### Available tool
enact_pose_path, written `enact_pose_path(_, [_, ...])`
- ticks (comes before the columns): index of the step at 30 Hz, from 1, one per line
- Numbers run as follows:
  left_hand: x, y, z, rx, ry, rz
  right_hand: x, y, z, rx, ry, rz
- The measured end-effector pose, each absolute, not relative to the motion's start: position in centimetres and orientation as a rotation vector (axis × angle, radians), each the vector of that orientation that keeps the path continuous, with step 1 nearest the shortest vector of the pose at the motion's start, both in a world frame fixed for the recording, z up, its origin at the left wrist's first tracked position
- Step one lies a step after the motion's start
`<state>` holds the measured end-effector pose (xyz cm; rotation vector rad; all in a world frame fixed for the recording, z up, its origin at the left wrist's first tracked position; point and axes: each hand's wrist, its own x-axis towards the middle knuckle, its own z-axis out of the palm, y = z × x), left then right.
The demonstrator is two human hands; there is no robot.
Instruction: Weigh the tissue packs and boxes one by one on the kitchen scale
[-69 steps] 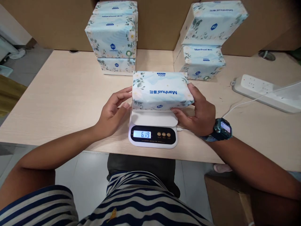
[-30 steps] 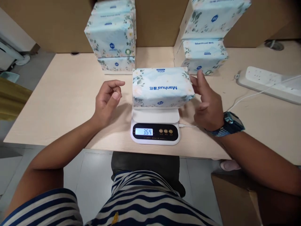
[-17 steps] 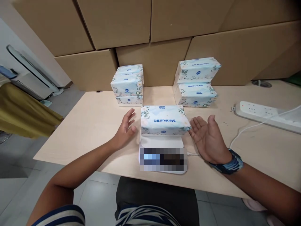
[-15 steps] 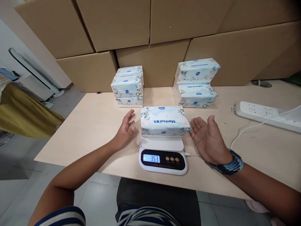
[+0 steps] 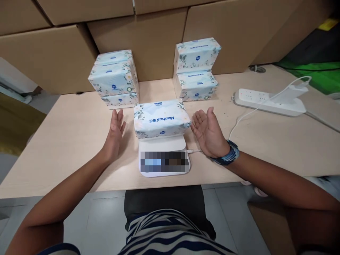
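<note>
Cardboard boxes: they start at the left edge and stand piled along the back of the table.
Yellowish cloth: it hangs at the left, beside the table.
Left stack: tissue packs with blue print, two of them one behind the other above a lower pack, in front of the boxes.
Left hand: it is open and empty, fingers pointing away from the body, held to the left of the middle pack and apart from it.
Middle pack: this tissue pack lies on the white plate of the scale, its "Manhua" print upside down to the viewer.
Scale: it is on the table near the front edge; the near part of its plate is bare, and coarse squares cover the display.
Right stack: two tissue packs, one on top of the other, also before the boxes.
Right hand: it is open, palm up and turned inward; the fingertips are just beside the right end of the middle pack, perhaps touching it.
Wristband: blue, patterned, around the right wrist.
White cable: it curves over the table behind the right wrist.
Power strip: white, with an adapter on its right part.
</note>
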<state>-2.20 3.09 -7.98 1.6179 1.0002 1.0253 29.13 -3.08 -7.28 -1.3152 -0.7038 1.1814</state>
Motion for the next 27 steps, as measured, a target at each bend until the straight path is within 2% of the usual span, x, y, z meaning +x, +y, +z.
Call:
enact_pose_path(9, [-1.8, 2.7, -7.7, 1.621, 1.050, 0.941, 31.3, -2.7, -9.5, -1.355, -0.951, 1.182])
enact_pose_path(24, [-2.6, 1.9, -8.2, 1.554, 1.054, 0.919, 29.2, -2.6, -9.0, -1.291, -0.707, 1.170])
enact_pose_path(27, [-2.4, 1.7, -8.6, 1.542, 1.034, 1.048, 29.4, -2.8, -9.7, -1.280, -0.778, 1.074])
